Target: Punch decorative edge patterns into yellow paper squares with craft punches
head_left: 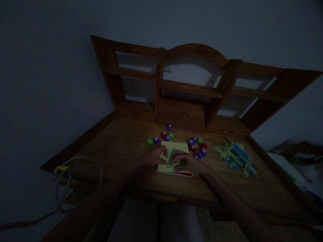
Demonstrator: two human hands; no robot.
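A pale strip with holes (173,165), looking like a flat plastic building piece, spans the gap between my hands, just over a yellow-topped pad or book (176,145). My left hand (157,156) is closed, thumb and fingertips at the strip's left end. On the other end, my right hand (186,161) has its fingers curled round the piece. Dim light blurs the exact finger contact. Beyond the pad lie purple, red and green eye-topped pieces, among them a green one (149,142) on the left and a purple one (199,155) on the right.
A heap of pale and blue perforated strips (237,156) lies on the right of the wooden desk (108,141). Small pale bits are scattered near the eye-topped pieces. A wooden shelf unit (181,112) stands at the back. A light cable (101,168) loops over the left edge.
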